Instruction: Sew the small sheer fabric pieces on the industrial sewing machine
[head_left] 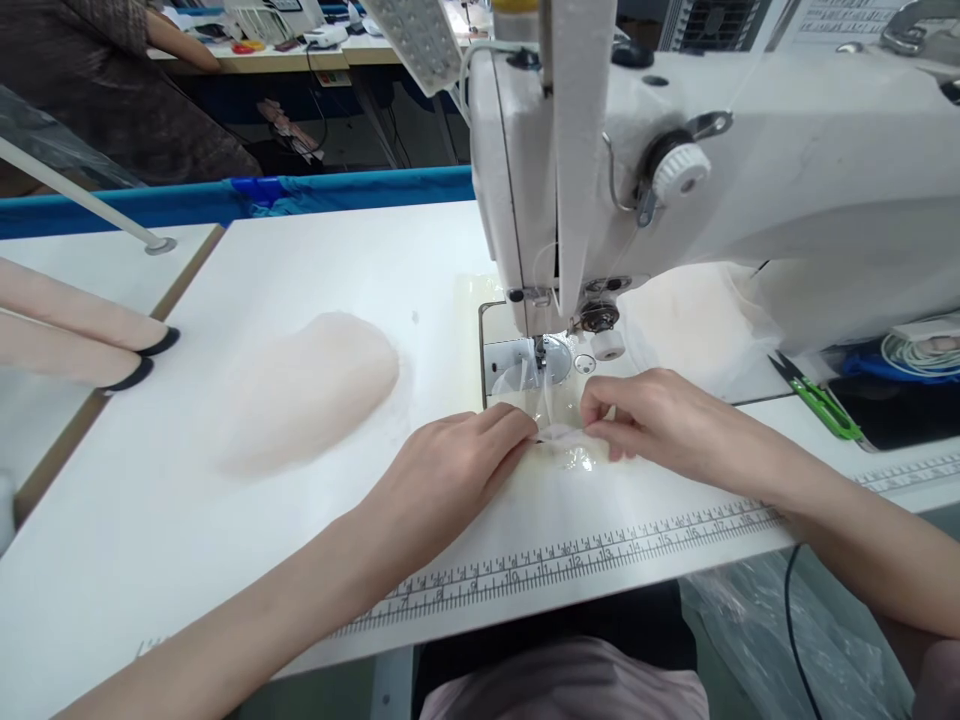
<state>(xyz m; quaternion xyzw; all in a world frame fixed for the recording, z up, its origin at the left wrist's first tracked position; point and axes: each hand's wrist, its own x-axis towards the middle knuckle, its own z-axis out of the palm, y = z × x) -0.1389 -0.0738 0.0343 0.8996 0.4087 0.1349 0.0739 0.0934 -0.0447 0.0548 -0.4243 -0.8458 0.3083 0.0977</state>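
Both hands are at a thin, sheer white piece of fabric (561,434) just in front of the sewing machine's presser foot (540,352). My left hand (465,455) rests palm down on the table, its fingers closed together at the fabric's left edge. With thumb and forefinger, my right hand (649,415) pinches its right side. A narrow white strip runs from the fabric toward the needle area. The sewing machine (780,170) stands above and to the right. Left of my hands lies a beige, rounded sheer piece (330,380), flat on the table.
Green-handled thread snips (821,400) lie at the right beside a dark flat object (892,410). More pale fabric (690,320) sits under the machine arm. Two beige tubular shapes with black ends (82,335) reach in from the left. A ruler strip (570,565) edges the table. Another person (112,90) is behind.
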